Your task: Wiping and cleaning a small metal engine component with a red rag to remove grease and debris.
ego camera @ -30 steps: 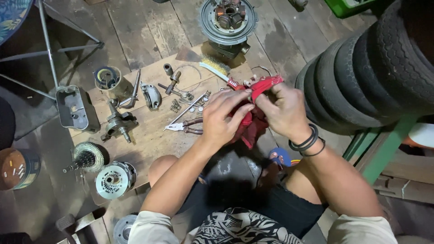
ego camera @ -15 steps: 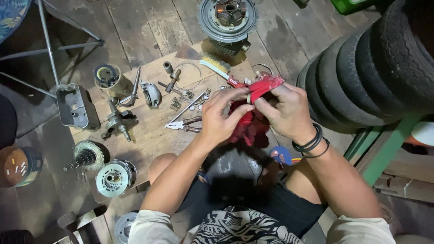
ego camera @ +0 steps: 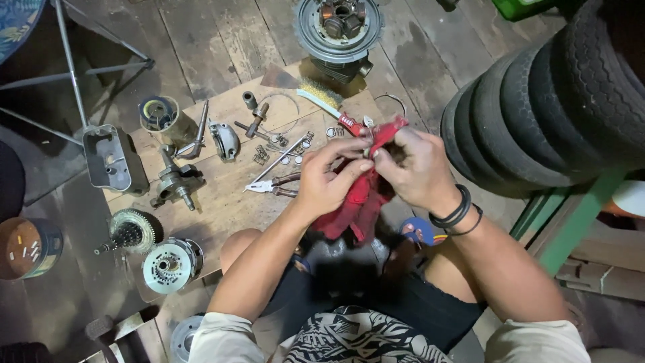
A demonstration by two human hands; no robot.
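Head view: left hand and right hand meet mid-frame, both closed on a red rag. Fingertips of both pinch the rag's top edge around something small; the part itself is hidden, cannot tell what it is. The rest of the rag hangs down between the knees.

Change over the last second: hands sit at much the same spot, slightly higher in the frame, fingers bunched tighter on the rag's upper end. Reads as ongoing wiping or rubbing of a small part, not a pick-up or put-down.

Surface: a wooden board on a plank floor serves as the bench. On it, left of the hands: pliers, a crankshaft, a small metal cover, springs and loose bits. A wire brush with a red handle lies just above the hands.

Room: engine flywheel assembly at top centre, stacked tyres on the right, clutch parts lower left, metal pan at left.
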